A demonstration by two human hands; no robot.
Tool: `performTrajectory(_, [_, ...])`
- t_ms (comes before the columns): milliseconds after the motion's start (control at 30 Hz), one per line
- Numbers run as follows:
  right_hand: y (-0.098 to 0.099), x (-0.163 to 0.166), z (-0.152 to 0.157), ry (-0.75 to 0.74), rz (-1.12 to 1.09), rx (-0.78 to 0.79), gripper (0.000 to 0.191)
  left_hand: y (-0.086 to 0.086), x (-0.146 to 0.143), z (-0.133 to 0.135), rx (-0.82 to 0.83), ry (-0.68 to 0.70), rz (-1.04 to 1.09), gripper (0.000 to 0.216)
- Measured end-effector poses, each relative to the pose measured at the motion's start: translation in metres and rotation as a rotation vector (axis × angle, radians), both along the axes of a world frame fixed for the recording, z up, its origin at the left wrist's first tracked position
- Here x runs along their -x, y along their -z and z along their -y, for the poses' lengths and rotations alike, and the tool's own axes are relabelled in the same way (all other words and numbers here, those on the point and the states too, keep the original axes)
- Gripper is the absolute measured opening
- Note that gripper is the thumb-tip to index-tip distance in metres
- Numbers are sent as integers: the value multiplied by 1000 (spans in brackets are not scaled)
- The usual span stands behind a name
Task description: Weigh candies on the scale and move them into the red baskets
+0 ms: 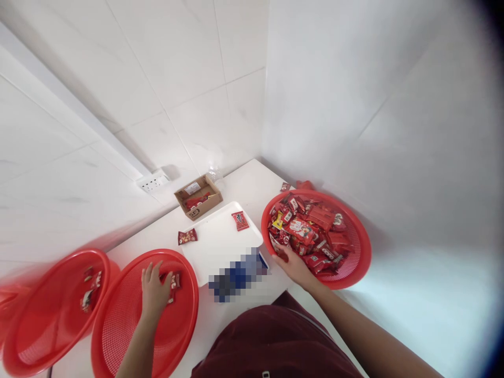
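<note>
My left hand (pixel 154 289) is over the middle red basket (pixel 114 325), fingers spread and nothing seen in them. Just beside its thumb, a few small red wrapped candies (pixel 174 283) lie in that basket. At the near left rim of the right red basket (pixel 364 252), my right hand (pixel 293 266) has its fingers curled in a pinch; whatever is between them cannot be made out. A heap of red wrapped candies (pixel 301 231) fills much of this basket, with one yellow packet (pixel 277 220) among them.
Between the baskets lies a white tray (pixel 214 236), with a red packet (pixel 240 220) and a dark red packet (pixel 188 236) on it. Behind stands a small cardboard box (pixel 199 197) holding red packets. Another red basket (pixel 47 336) stands far left. Walls border the table (pixel 252 178).
</note>
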State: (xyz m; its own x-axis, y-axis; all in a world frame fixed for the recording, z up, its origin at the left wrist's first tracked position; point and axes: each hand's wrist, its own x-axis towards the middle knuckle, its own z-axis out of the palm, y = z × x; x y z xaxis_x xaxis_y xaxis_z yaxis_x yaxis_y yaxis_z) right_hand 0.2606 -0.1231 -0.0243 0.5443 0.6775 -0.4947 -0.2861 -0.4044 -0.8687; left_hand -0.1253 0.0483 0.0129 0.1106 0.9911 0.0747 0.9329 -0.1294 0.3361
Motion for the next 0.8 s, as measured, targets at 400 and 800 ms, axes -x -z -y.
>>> performTrajectory(400, [6,-45,-35,675,-702,-51,16,13,-94,-34,-78,312,214,39])
performTrajectory(800, [-9,-43,-48,748,-608,-114,27,30,-76,-22,-18,246,302,36])
